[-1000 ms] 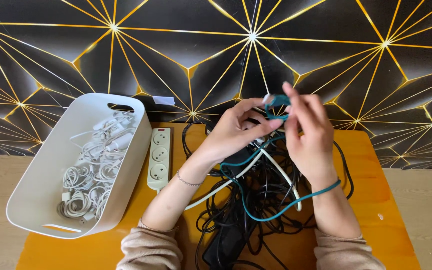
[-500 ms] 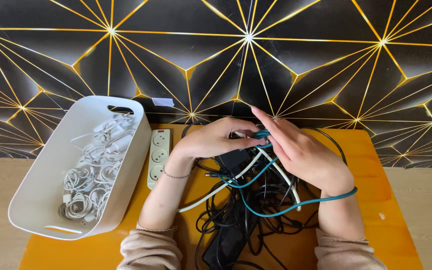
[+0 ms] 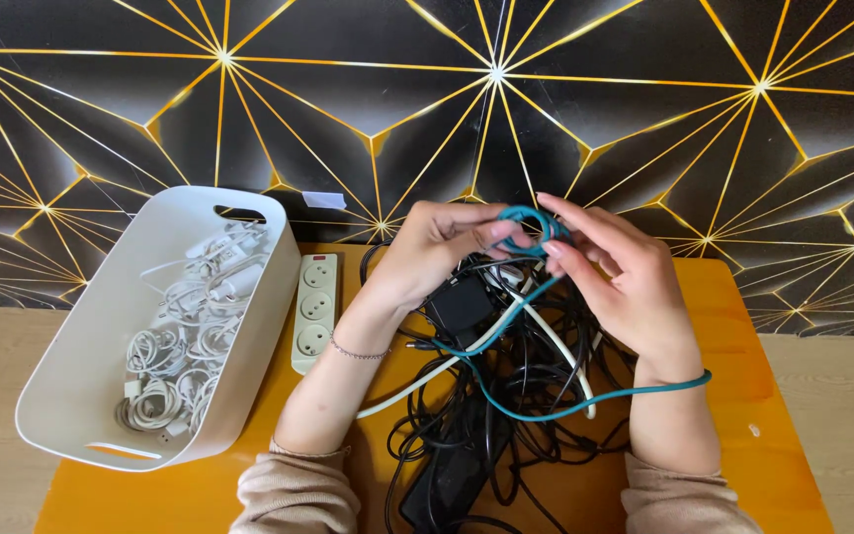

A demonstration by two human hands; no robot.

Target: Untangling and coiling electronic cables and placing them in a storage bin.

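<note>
Both hands pinch a small coil of the teal cable [image 3: 529, 225] at 12 o'clock, left hand [image 3: 437, 252] and right hand [image 3: 620, 282] closed on it; most of its length trails loose over the black cable tangle [image 3: 506, 415] on the orange table [image 3: 743, 415]; the white basket [image 3: 101, 297] at 9 o'clock already holds white cables.

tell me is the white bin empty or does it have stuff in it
Not empty: the white bin holds a heap of coiled white cables.

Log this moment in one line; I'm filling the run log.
left hand: holds teal cable | right hand: holds teal cable | under: black cables | left: white bin
</note>
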